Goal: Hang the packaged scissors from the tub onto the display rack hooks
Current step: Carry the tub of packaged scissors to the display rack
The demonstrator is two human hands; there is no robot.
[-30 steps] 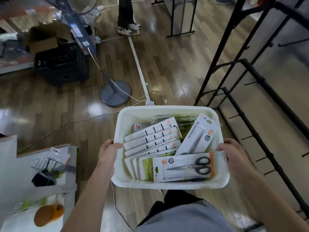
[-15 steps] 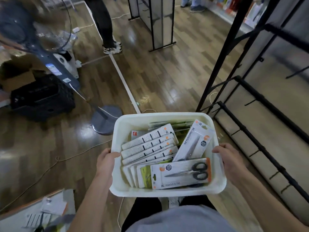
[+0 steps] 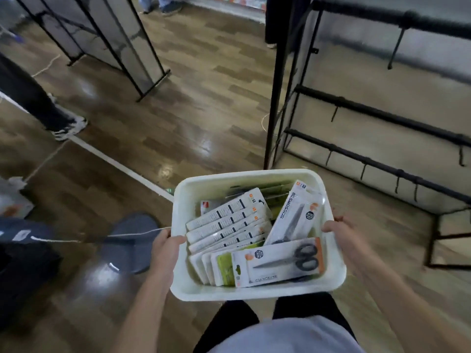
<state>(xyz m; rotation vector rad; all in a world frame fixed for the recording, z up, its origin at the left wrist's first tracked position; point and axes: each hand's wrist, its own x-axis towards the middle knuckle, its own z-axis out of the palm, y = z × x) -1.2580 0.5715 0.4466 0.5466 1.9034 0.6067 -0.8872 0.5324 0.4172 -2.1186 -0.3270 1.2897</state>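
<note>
Swung nearer the black metal display rack, both hands grip the full white plastic tub; its hooks bare, nothing hung.

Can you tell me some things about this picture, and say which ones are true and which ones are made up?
1. Both hands hold the white tub, the left hand on one side and the right hand on the other. True.
2. The tub is empty. False: it is full of scissors packs, with one pack lying on top at the near end.
3. Scissors already hang on the display rack hooks. False: the hooks in view are bare.
4. The display rack is black. True.
5. The tub sits on the floor. False: it is held up above the wooden floor.
</note>
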